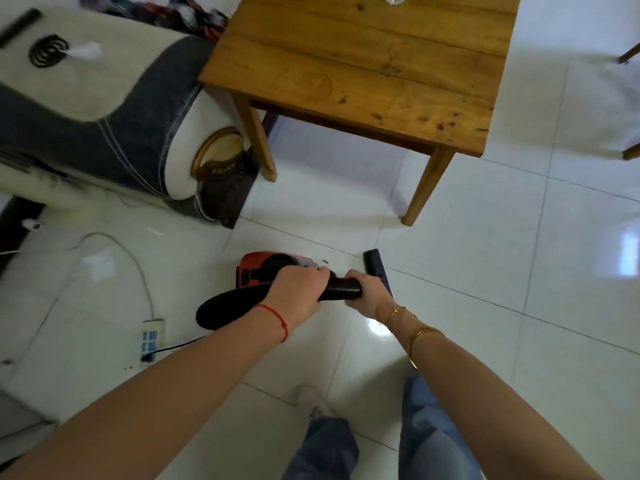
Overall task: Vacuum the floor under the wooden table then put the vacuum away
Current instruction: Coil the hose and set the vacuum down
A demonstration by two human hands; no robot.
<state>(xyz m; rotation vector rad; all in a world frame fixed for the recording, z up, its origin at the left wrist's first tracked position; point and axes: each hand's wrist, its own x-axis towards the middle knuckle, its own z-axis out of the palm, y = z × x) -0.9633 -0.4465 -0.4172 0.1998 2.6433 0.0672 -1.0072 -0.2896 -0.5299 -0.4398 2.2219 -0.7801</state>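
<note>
While both hands [332, 289] grip the vacuum's black hose [341, 289], the wooden table [363, 64] stands near.

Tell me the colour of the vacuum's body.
Red, with black parts: the vacuum shows best in the head view, partly behind the left hand.

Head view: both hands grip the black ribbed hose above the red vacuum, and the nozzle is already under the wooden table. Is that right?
Not quite. In the head view the left hand and right hand do grip the black ribbed hose above the red vacuum, but the nozzle is not under the wooden table; it sits over open floor tiles, short of the table's near legs.
</note>
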